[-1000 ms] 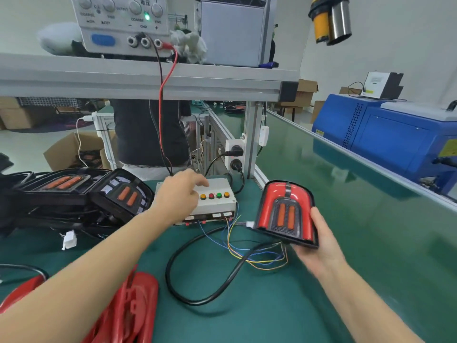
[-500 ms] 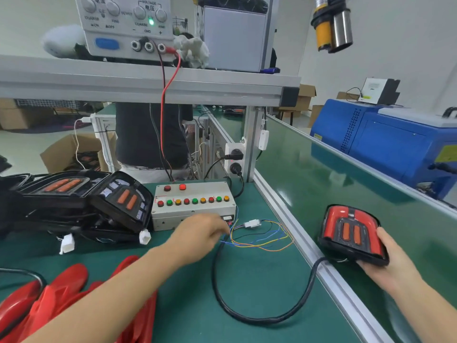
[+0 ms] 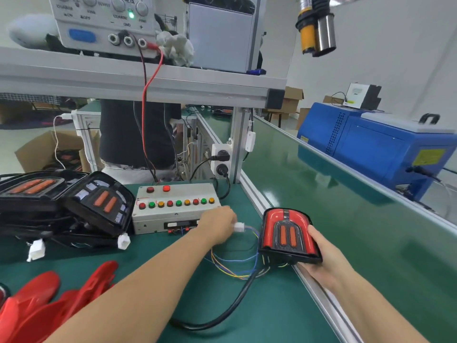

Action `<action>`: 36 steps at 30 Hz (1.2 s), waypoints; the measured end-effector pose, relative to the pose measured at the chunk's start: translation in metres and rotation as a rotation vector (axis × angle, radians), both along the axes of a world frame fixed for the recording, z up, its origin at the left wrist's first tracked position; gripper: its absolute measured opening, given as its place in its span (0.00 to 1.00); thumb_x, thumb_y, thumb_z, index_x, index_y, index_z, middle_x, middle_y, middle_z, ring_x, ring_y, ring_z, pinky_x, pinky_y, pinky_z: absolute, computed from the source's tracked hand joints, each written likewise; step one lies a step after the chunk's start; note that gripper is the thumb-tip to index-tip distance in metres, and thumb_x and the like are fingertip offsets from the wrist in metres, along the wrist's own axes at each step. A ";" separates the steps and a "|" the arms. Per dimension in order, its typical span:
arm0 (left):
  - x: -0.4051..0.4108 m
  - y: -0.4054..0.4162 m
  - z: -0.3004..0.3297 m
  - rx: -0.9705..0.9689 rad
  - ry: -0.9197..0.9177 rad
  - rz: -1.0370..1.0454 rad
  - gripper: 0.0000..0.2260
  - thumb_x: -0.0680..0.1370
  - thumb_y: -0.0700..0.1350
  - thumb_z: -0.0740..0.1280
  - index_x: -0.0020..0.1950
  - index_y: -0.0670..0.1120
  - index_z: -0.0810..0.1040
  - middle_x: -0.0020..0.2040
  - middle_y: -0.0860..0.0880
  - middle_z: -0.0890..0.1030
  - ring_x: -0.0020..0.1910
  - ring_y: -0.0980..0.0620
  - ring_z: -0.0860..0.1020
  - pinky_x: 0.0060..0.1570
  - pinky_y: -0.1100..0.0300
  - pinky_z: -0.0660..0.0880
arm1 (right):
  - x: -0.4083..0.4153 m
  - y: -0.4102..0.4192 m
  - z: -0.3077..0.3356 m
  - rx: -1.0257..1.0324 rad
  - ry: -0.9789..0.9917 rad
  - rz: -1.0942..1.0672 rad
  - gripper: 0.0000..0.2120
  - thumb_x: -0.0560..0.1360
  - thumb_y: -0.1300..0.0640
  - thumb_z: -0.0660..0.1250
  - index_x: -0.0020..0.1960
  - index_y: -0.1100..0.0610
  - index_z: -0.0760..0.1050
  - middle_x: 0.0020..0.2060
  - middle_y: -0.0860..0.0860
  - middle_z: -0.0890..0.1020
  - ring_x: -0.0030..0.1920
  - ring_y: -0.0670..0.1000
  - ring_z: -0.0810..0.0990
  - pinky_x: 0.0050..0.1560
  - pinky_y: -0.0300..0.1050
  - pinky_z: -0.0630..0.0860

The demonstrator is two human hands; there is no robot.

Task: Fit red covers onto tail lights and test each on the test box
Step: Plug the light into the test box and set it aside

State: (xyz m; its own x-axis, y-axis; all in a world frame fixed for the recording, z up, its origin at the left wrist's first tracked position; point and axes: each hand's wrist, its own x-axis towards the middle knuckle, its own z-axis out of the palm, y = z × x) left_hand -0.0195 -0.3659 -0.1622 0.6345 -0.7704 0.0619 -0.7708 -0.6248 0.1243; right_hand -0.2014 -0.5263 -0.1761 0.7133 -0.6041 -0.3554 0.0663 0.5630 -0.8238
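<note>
Holding item: right hand point(image 3: 329, 258) gripped a tail light w/ red cover point(image 3: 286, 233) fitted, fingers curled under its right edge, unit tilted up over the rail between green bench point(image 3: 128, 263) and conveyor belt point(image 3: 346, 194). Left hand point(image 3: 217, 225) pinched a white connector point(image 3: 239, 227), just right of the test box point(image 3: 176, 206) front; coloured wires point(image 3: 232, 266) ran from connector toward the light. Black cable point(image 3: 222, 315) looped across bench from under the light. Test box: grey, row of red/green/amber buttons, 2 red on top, sat at bench rear. Left of box: stack of uncovered tail lights point(image 3: 99, 201), black housings, orange strips, white plugs loose. Near-left corner: loose red covers point(image 3: 57, 300), piled. Shelf above: power supply point(image 3: 103, 21), green LED lit, red and black leads dropping behind the box.
</note>
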 end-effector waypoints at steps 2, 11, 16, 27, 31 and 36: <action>0.005 0.009 0.011 -0.171 -0.009 0.003 0.09 0.79 0.44 0.62 0.57 0.48 0.78 0.54 0.46 0.76 0.54 0.43 0.77 0.47 0.52 0.72 | 0.010 -0.005 -0.002 -0.046 0.025 -0.006 0.12 0.80 0.53 0.62 0.50 0.61 0.79 0.39 0.57 0.87 0.34 0.53 0.86 0.37 0.48 0.80; 0.002 0.051 0.031 -0.530 0.107 -0.140 0.08 0.79 0.49 0.64 0.56 0.52 0.79 0.47 0.53 0.82 0.28 0.61 0.70 0.34 0.59 0.63 | 0.047 -0.003 -0.004 -0.097 0.057 0.067 0.15 0.82 0.52 0.60 0.52 0.63 0.78 0.40 0.56 0.87 0.36 0.51 0.86 0.41 0.47 0.77; -0.007 0.067 0.025 -0.531 0.103 -0.184 0.09 0.78 0.45 0.66 0.55 0.54 0.81 0.43 0.51 0.81 0.32 0.61 0.72 0.40 0.57 0.68 | 0.019 -0.012 -0.008 -0.140 0.090 0.177 0.15 0.80 0.50 0.62 0.51 0.60 0.81 0.46 0.56 0.87 0.41 0.51 0.86 0.35 0.41 0.81; -0.018 0.087 0.024 -0.387 0.033 -0.257 0.10 0.79 0.45 0.65 0.58 0.53 0.81 0.44 0.49 0.78 0.39 0.53 0.68 0.41 0.57 0.67 | 0.040 0.020 0.003 -0.459 0.289 0.400 0.19 0.80 0.46 0.62 0.53 0.61 0.81 0.46 0.58 0.86 0.40 0.53 0.84 0.47 0.47 0.78; -0.023 0.084 0.030 -0.312 0.011 -0.274 0.11 0.79 0.44 0.65 0.60 0.51 0.81 0.48 0.48 0.79 0.46 0.51 0.73 0.46 0.58 0.66 | 0.039 0.018 0.020 -1.065 0.537 0.345 0.18 0.79 0.47 0.64 0.61 0.57 0.79 0.55 0.55 0.84 0.52 0.55 0.82 0.55 0.47 0.77; -0.027 0.078 0.031 -0.223 -0.050 -0.259 0.10 0.79 0.45 0.63 0.56 0.44 0.80 0.49 0.45 0.79 0.51 0.45 0.76 0.51 0.51 0.69 | 0.038 0.062 0.047 -1.712 0.505 0.285 0.16 0.77 0.40 0.61 0.51 0.49 0.81 0.48 0.49 0.82 0.53 0.53 0.78 0.51 0.48 0.70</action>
State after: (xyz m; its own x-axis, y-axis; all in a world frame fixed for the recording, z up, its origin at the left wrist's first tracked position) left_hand -0.0460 -0.2879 -0.1309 0.4113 -0.8697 0.2731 -0.9090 -0.3690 0.1938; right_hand -0.1633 -0.4644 -0.1290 0.8817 -0.3866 0.2704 -0.2841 -0.8926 -0.3501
